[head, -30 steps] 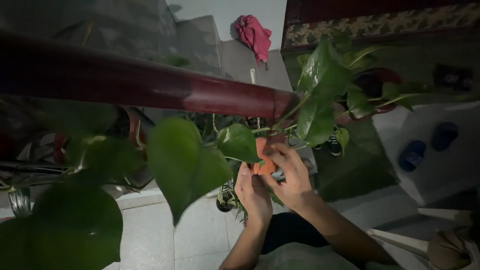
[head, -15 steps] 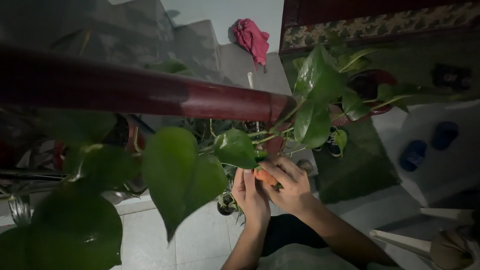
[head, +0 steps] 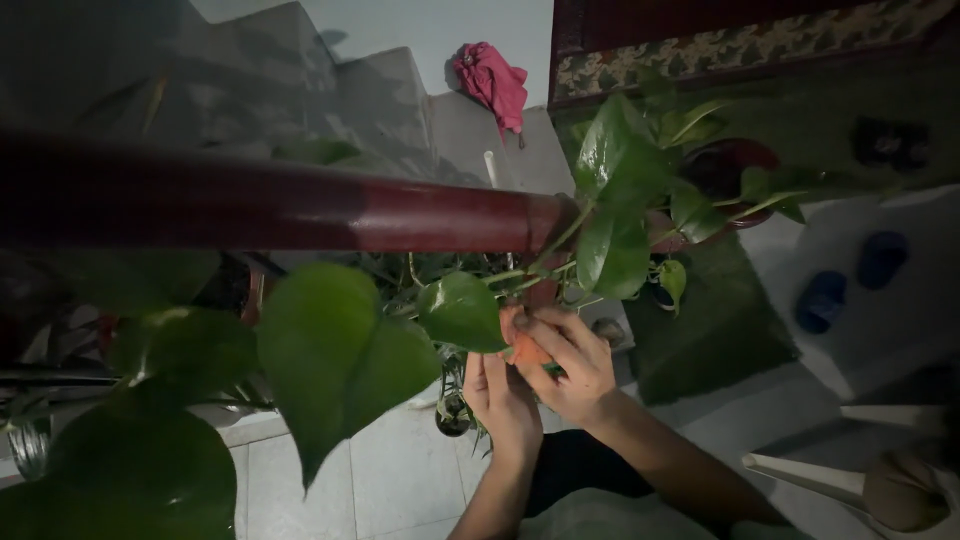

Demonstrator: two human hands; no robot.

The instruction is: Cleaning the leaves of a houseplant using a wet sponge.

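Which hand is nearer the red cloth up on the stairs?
Right. The right hand is below the red cloth, gripping an orange thing; the left hand sits lower still, beside it.
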